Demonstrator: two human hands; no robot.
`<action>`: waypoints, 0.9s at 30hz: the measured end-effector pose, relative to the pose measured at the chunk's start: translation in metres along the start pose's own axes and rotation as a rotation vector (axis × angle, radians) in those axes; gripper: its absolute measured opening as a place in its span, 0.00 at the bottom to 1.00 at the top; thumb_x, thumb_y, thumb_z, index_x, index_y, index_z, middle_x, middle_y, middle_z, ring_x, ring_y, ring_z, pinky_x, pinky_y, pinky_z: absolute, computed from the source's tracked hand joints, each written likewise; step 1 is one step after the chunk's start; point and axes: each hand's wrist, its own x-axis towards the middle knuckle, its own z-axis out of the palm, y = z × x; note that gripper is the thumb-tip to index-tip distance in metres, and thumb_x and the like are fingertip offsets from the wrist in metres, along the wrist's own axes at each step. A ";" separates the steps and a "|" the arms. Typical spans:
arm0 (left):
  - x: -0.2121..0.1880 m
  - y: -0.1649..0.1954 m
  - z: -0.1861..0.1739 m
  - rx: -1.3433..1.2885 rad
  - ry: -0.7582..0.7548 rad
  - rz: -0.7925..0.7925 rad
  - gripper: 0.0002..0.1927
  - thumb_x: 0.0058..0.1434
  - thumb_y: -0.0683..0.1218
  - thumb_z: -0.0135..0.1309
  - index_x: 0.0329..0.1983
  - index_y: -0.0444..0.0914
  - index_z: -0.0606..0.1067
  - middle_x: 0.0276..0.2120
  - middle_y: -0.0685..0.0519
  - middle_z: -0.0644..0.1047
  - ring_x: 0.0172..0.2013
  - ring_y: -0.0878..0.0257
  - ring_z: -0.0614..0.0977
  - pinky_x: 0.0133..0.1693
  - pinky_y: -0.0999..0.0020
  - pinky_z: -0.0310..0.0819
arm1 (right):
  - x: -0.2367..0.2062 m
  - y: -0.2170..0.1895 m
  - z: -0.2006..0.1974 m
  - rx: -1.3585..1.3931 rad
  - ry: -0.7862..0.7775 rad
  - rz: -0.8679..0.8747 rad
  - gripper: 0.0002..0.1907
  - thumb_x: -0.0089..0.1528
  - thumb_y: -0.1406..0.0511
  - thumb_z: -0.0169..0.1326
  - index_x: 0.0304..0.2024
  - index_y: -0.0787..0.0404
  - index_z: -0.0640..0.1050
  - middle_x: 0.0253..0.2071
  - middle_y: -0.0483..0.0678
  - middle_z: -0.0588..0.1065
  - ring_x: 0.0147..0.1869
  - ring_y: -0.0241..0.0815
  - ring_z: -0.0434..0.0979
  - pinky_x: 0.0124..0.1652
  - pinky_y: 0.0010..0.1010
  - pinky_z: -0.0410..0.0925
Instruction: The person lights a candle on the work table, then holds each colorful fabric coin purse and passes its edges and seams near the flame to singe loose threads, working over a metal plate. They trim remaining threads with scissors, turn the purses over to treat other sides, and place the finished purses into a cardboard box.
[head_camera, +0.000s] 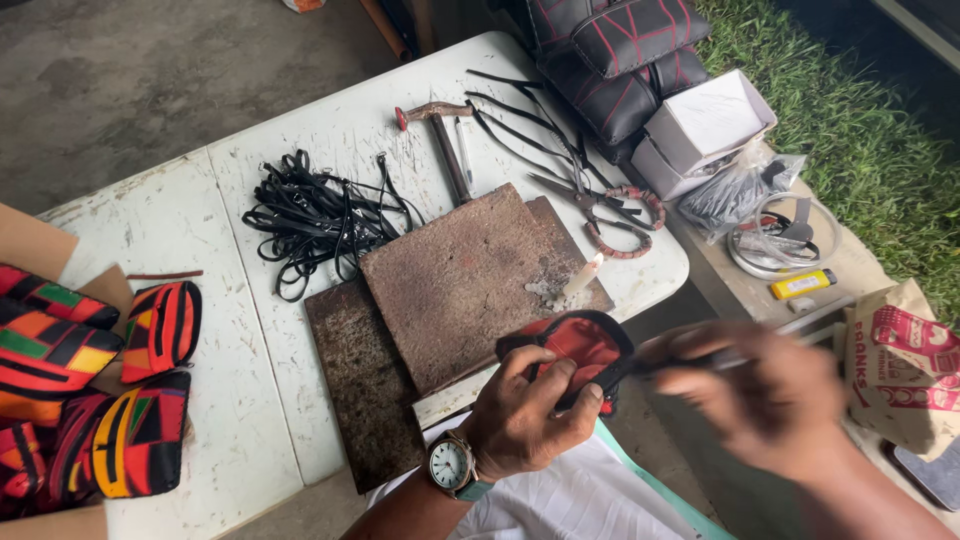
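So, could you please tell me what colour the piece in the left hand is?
Red with black edging; the piece shows best in the head view, gripped by the left hand.

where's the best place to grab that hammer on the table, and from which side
Probably the wooden handle, about mid-length. The hammer lies flat on the white table, its metal head toward the far edge and its handle running toward the rusty plate. Come from above, fingers across the handle; the black straps crowd one side and a pen lies close on the other.

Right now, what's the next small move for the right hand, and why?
Probably steady the right hand and draw the thin black strap taut. The left hand already pinches the red, black-edged fabric piece where the strap meets it, and the right hand is motion-blurred.
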 end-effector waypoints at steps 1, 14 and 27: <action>-0.001 0.000 -0.002 0.042 -0.009 0.031 0.15 0.69 0.42 0.61 0.55 0.39 0.71 0.42 0.42 0.79 0.46 0.51 0.82 0.57 0.51 0.72 | 0.001 -0.003 -0.002 0.136 0.075 0.038 0.15 0.61 0.65 0.63 0.45 0.63 0.73 0.41 0.48 0.83 0.44 0.38 0.87 0.44 0.29 0.78; -0.006 0.000 -0.012 0.035 -0.058 0.040 0.16 0.68 0.41 0.64 0.54 0.38 0.71 0.44 0.42 0.78 0.47 0.52 0.82 0.59 0.50 0.71 | -0.023 0.040 0.004 -0.040 -0.114 0.181 0.15 0.56 0.66 0.64 0.43 0.63 0.77 0.37 0.48 0.83 0.39 0.38 0.85 0.37 0.30 0.76; -0.011 0.003 -0.019 0.037 -0.006 -0.055 0.19 0.65 0.40 0.62 0.58 0.36 0.70 0.46 0.38 0.79 0.47 0.50 0.82 0.56 0.47 0.73 | -0.011 0.013 0.013 0.017 0.052 -0.072 0.15 0.60 0.67 0.63 0.44 0.63 0.72 0.40 0.53 0.81 0.42 0.40 0.86 0.40 0.28 0.75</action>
